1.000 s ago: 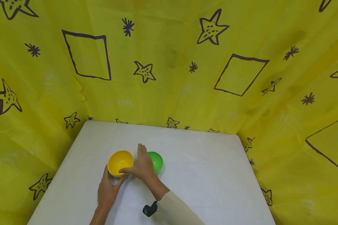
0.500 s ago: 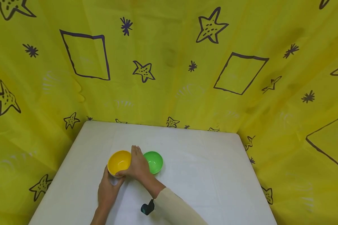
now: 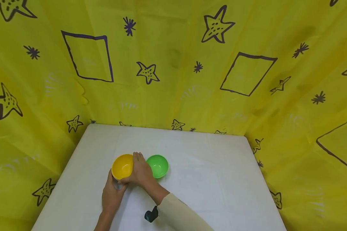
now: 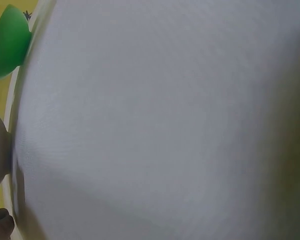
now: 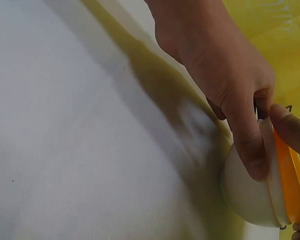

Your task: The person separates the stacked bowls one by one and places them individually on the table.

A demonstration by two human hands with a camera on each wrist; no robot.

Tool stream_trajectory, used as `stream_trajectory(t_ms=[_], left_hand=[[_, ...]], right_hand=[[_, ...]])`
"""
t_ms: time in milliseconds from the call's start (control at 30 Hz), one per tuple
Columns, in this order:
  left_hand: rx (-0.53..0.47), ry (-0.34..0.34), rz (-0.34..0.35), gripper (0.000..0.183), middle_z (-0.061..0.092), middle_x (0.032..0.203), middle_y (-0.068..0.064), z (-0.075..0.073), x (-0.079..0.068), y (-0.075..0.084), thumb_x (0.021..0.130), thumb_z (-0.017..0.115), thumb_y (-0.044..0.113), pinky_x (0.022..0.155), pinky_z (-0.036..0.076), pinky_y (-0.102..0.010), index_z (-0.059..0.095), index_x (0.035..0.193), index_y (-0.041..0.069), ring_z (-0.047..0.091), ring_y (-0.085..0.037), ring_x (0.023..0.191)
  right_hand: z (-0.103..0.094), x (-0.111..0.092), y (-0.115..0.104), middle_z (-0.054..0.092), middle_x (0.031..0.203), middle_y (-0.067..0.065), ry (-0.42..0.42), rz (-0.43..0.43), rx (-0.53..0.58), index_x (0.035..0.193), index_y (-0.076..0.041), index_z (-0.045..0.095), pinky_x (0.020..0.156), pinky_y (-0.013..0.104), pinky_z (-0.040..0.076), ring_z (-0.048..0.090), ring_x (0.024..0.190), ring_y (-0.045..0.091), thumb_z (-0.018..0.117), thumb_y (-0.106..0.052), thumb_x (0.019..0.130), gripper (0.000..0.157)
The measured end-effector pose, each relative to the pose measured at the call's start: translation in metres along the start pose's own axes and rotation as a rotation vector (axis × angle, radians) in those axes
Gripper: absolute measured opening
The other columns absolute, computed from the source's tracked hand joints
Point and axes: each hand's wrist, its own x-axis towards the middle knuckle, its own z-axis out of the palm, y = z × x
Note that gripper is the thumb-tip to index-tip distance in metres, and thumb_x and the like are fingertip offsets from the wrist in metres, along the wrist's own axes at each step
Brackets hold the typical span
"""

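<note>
One yellow bowl [image 3: 123, 166], white bowl [image 5: 245, 195] beneath, between fingers [image 3: 137, 159]

Left of centre in the lower frame, a round, glossy yellow bowl [image 3: 121, 166] sits between two bare hands: the left hand [image 3: 111, 194] curls beneath its lower edge, the right hand [image 3: 141, 171] grips its right side. A round, bright green bowl [image 3: 159, 166] rests just rightward on a white-covered table [image 3: 208, 173].
</note>
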Motion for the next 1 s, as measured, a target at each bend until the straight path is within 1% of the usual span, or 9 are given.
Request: stream_trajectory(t_ms=[133, 300, 433, 533, 633, 733, 867, 1000], left_hand=[[-0.003, -0.004, 0.002, 0.091, 0.041, 0.159, -0.03, -0.0003, 0.0004, 0.0001, 0.09, 0.085, 0.01, 0.113, 0.038, -0.066, 0.029, 0.161, -0.004, 0.045, -0.052, 0.141], [-0.007, 0.003, 0.006, 0.091, 0.043, 0.157, -0.032, -0.0006, 0.0001, 0.0006, 0.089, 0.086, 0.01, 0.111, 0.04, -0.068, 0.031, 0.16, -0.005, 0.047, -0.053, 0.138], [-0.011, 0.003, 0.008, 0.09, 0.044, 0.157, -0.031, -0.0007, 0.0003, 0.0014, 0.089, 0.086, 0.01, 0.112, 0.04, -0.067, 0.032, 0.16, -0.004, 0.046, -0.052, 0.139], [-0.009, 0.001, 0.004, 0.09, 0.043, 0.158, -0.03, -0.0004, 0.0004, 0.0016, 0.089, 0.086, 0.01, 0.113, 0.038, -0.066, 0.031, 0.16, -0.003, 0.045, -0.051, 0.141], [-0.007, 0.002, 0.001, 0.091, 0.042, 0.158, -0.03, 0.0, -0.0003, 0.0015, 0.089, 0.085, 0.01, 0.114, 0.038, -0.065, 0.031, 0.16, -0.003, 0.044, -0.051, 0.142], [-0.004, 0.007, 0.008, 0.091, 0.042, 0.158, -0.031, 0.0009, -0.0009, 0.0004, 0.089, 0.085, 0.01, 0.113, 0.039, -0.065, 0.031, 0.16, -0.004, 0.044, -0.051, 0.142], [0.004, 0.006, 0.012, 0.093, 0.042, 0.159, -0.031, 0.0016, -0.0007, -0.0011, 0.088, 0.086, 0.011, 0.113, 0.038, -0.065, 0.03, 0.161, -0.004, 0.043, -0.052, 0.142], [0.002, -0.001, -0.001, 0.093, 0.04, 0.16, -0.029, 0.002, 0.0001, -0.0022, 0.089, 0.085, 0.014, 0.115, 0.037, -0.064, 0.029, 0.162, -0.002, 0.041, -0.05, 0.144]], right_hand=[[0.0004, -0.0005, 0.0001, 0.05, 0.156, 0.01, 0.003, -0.004, -0.005, 0.158, -0.001, 0.037, 0.112, 0.028, 0.045, 0.044, 0.148, 0.022, 0.091, -0.074, 0.063, 0.131], [0.001, -0.0029, 0.0015, 0.05, 0.155, 0.013, 0.02, -0.018, 0.017, 0.157, 0.003, 0.037, 0.114, 0.03, 0.044, 0.044, 0.148, 0.025, 0.092, -0.07, 0.064, 0.13], [0.0011, -0.0038, 0.002, 0.053, 0.151, 0.013, 0.037, -0.033, 0.033, 0.155, 0.002, 0.039, 0.113, 0.029, 0.044, 0.046, 0.146, 0.025, 0.093, -0.067, 0.066, 0.125], [0.0017, -0.0036, 0.0028, 0.056, 0.144, 0.009, 0.049, -0.055, 0.036, 0.151, 0.0, 0.043, 0.114, 0.027, 0.043, 0.048, 0.144, 0.023, 0.093, -0.065, 0.068, 0.117], [0.0022, -0.0033, 0.0045, 0.058, 0.137, 0.007, 0.056, -0.068, 0.047, 0.148, -0.002, 0.045, 0.113, 0.025, 0.043, 0.05, 0.141, 0.023, 0.093, -0.063, 0.068, 0.111], [0.002, -0.0033, 0.0055, 0.058, 0.134, 0.006, 0.054, -0.07, 0.061, 0.146, -0.003, 0.046, 0.111, 0.026, 0.046, 0.052, 0.139, 0.023, 0.093, -0.063, 0.068, 0.109], [0.0013, -0.0035, 0.0057, 0.058, 0.135, 0.008, 0.052, -0.064, 0.09, 0.146, -0.003, 0.046, 0.107, 0.027, 0.05, 0.053, 0.138, 0.025, 0.093, -0.062, 0.069, 0.108], [0.0008, -0.0035, 0.0065, 0.058, 0.137, 0.009, 0.057, -0.062, 0.126, 0.148, -0.003, 0.046, 0.105, 0.029, 0.051, 0.054, 0.138, 0.026, 0.092, -0.06, 0.069, 0.108]])
